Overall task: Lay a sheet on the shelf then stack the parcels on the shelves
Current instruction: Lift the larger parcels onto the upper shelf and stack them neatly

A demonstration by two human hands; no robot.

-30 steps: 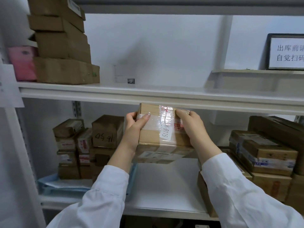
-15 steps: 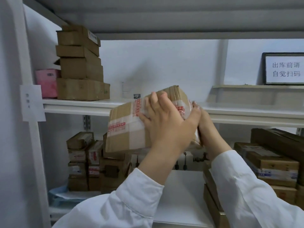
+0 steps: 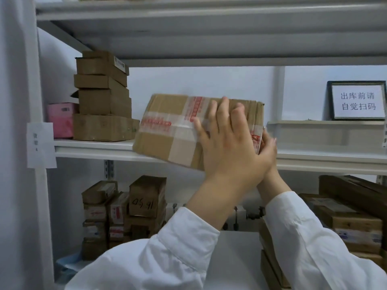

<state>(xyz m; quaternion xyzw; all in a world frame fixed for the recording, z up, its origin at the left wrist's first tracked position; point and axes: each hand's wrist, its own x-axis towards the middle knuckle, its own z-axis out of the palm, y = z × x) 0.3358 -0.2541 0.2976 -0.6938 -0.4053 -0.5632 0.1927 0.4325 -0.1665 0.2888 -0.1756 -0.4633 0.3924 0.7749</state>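
A: Head view first. What's different from a second ago?

B: Back then you held the parcel [image 3: 188, 130] low, under the middle shelf [image 3: 94, 146], label toward you. Half a second ago it was tilted and rising. Now you've got it up at shelf height, its far side over the board and its near lower edge hanging off the front lip, just beside the stack of brown boxes [image 3: 102, 97].

A: And the hold?

B: Your left hand [image 3: 228, 147] is spread flat on the near face, fingers apart, pressing. Your right hand [image 3: 268, 149] clamps the right end. Both are closed on the box, so it isn't released.

A: Meaning for the job?

B: My read is you're mid-placement; it needs a push inward and levelling. Whether a sheet covers that shelf, I can't tell.

A: Anything readable?

B: The framed sign [image 3: 358, 101] says 出库前请自觉扫码. A box on the lower shelf [image 3: 146, 197] bears handwritten digits, upside down, seemingly 1650. The red print on the parcel's tape is too blurred, and so is the white tag [image 3: 40, 145] on the upright.
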